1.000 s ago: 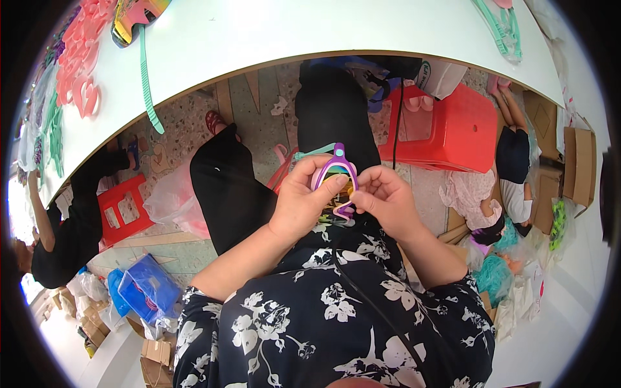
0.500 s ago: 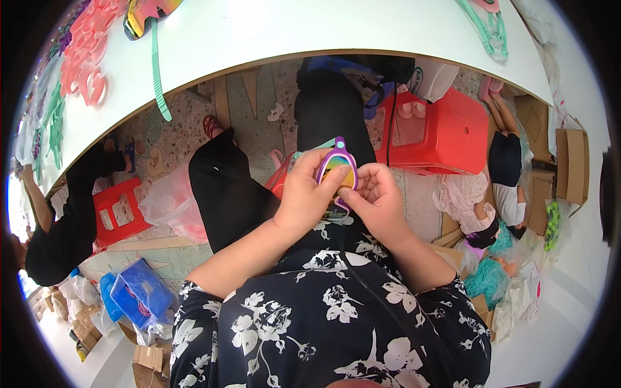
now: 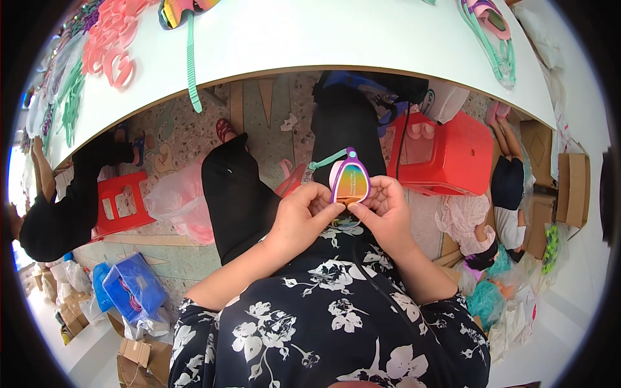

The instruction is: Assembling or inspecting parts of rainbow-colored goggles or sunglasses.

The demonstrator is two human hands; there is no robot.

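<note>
The purple goggles (image 3: 351,184) are now showing their lens (image 3: 352,173) more fully than half a second ago, and the left thumb, no longer crossing its middle, is resting at its 6 o'clock end. The scene on the table (image 3: 278,45) is also sitting farther right in the view.

At 9 o'clock, a co-worker (image 3: 48,223) in black is stretching an arm toward the table. At 10 o'clock, green straps (image 3: 70,107) and pink straps (image 3: 110,42) are lying heaped on it. Below, a red stool (image 3: 139,204) is standing near 9 o'clock beside a pinkish bag (image 3: 178,197), and a blue bin (image 3: 139,284) is sitting at 8. At 11, mirrored goggles (image 3: 171,13) are lying on the table, their green strap (image 3: 193,68) hanging past its edge.

Near the centre, the left hand (image 3: 294,220) is pinching the purple goggles from 8 o'clock and the right hand (image 3: 389,210) from 4, the thumbs almost meeting. The goggles are staying over the lap (image 3: 346,132), their green band (image 3: 331,159) trailing toward 9.

Another red stool (image 3: 462,152) is standing between 2 and 3; pink goggles (image 3: 491,19) are lying on the table between 1 and 2. A teal bundle (image 3: 485,302) is resting at 4.
</note>
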